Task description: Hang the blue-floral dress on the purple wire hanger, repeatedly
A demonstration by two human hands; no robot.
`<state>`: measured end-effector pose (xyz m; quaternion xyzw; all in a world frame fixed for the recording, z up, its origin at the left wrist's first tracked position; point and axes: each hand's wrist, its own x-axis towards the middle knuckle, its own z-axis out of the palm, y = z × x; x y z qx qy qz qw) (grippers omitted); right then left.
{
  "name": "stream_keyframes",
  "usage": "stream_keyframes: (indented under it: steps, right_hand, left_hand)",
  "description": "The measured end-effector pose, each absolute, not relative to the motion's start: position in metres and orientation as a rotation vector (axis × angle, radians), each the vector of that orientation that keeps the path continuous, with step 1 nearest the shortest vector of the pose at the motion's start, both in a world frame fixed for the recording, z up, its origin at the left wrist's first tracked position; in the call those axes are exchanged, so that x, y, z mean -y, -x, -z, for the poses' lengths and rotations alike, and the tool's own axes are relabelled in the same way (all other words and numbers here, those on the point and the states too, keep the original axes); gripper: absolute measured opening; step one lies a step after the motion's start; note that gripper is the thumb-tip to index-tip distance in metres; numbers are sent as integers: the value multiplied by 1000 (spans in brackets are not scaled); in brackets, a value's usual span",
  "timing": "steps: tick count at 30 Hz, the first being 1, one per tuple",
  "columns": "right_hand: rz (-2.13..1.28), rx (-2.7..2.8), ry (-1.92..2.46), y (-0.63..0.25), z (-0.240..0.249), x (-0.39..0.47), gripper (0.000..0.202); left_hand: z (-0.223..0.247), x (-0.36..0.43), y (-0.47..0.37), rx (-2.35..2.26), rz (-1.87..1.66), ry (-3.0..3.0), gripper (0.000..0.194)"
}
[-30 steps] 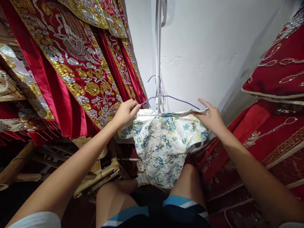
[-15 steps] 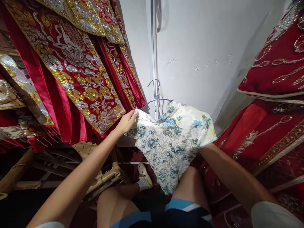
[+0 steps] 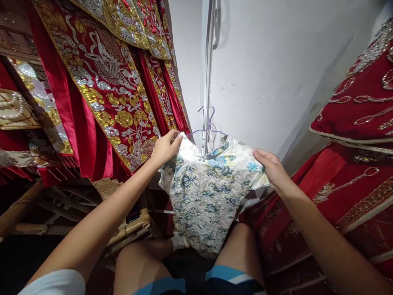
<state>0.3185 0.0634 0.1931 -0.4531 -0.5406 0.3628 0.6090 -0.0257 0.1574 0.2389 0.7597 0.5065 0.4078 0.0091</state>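
Observation:
A white short-sleeved dress point(image 3: 208, 196) with blue and yellow floral patterning hangs in front of my knees. Its shoulders sit on a thin purple clothes hanger point(image 3: 210, 125), whose hook lies by a narrow upright white strip at the wall. With fingers and thumb, my left hand point(image 3: 167, 148) pinches the dress at the left shoulder, near the hanger's end. On the other side, my right hand point(image 3: 272, 167) grips the right sleeve, thumb on top and the fingers partly hidden behind the cloth. Whether the hook is fastened to anything I cannot tell.
Red garments with gold and silver embroidery point(image 3: 123, 94) hang close on the left. Beaded red garments point(image 3: 353, 110) stand near my right arm. A pale wall point(image 3: 258, 61) lies ahead. Bamboo furniture point(image 3: 27, 209) is low on the left.
My right hand has come out from under the right sleeve and now holds its outside. The dress front is spread flatter and wider. My left hand keeps hold of the left shoulder.

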Motion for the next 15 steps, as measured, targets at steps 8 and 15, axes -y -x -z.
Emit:
stream_keyframes:
  steps: [8, 15]
  right_hand:
    - [-694, 890, 902, -339, -214, -46, 35]
    - [-618, 1474, 936, -270, -220, 33, 34]
  left_hand:
    - [-272, -149, 14, -1270, -1376, -2716, 53]
    - [-209, -153, 6, -1077, -1427, -2447, 29]
